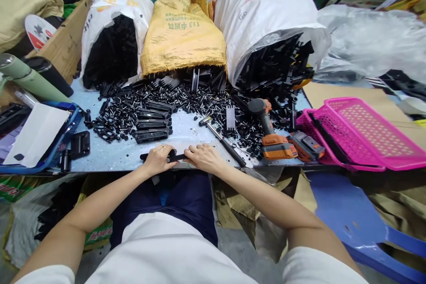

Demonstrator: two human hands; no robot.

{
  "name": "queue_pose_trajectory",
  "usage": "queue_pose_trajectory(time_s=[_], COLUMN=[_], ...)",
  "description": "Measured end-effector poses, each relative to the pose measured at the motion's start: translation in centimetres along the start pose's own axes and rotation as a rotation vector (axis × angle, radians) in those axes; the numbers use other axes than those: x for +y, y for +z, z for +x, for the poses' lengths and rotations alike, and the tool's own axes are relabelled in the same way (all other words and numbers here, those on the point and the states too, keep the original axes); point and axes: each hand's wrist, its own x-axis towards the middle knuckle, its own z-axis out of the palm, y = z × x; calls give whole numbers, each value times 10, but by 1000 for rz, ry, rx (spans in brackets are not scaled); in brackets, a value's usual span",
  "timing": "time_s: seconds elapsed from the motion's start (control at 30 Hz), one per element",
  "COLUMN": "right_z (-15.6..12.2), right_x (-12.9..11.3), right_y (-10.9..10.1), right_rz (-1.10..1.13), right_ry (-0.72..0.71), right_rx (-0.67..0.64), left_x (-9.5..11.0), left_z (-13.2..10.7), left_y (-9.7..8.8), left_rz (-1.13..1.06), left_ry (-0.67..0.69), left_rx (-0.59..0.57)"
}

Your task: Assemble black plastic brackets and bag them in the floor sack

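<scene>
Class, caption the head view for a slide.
Left hand and right hand hold a black strip at the table edge, beside loose black parts, hammer and orange drill.

Both hands, left hand [161,158] and right hand [203,158], grip a black plastic strip [176,157] at the table edge [126,166], an orange drill [271,135] lying at three o'clock.

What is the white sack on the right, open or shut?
Open: the white sack gapes toward the table, black parts spilling from its mouth.
</scene>
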Motion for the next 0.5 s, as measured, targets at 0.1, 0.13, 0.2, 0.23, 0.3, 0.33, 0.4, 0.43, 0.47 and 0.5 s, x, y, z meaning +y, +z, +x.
queue_pose_trajectory(time_s=[0.1, 0.13, 0.2, 0.23, 0.3, 0.33, 0.4, 0.43, 0.47, 0.5], right_z=[-8, -13, -23, -29, -38, -41, -42, -39, -35, -28], right_x=[19, 25, 32, 33, 31, 29, 31, 36, 44, 55], right_y=[18, 27, 43, 51, 61, 63, 62, 59, 56, 52], right_rz=[57, 84, 134, 152, 180, 195, 224, 232, 231, 216], right_ry=[-79, -79, -49, -32, -7, -2, 7, 23, 60, 125], right_rx=[38, 69, 143, 172, 203, 205, 216, 232, 258, 289], left_x=[14, 19, 26, 28, 28, 26, 22, 21, 20, 20], left_z=[15, 26, 60, 81, 127, 150, 185, 197, 204, 206], left_y=[1, 1, 4, 6, 12, 16, 24, 28, 31, 33], left_rz=[8, 12, 21, 25, 40, 59, 77, 81, 81, 81], left_ry=[27, 56, 107, 113, 9, -71, -160, -181, -188, -190], left_rx=[-131, -154, -140, -114, -104, -115, -150, -160, -164, -159])
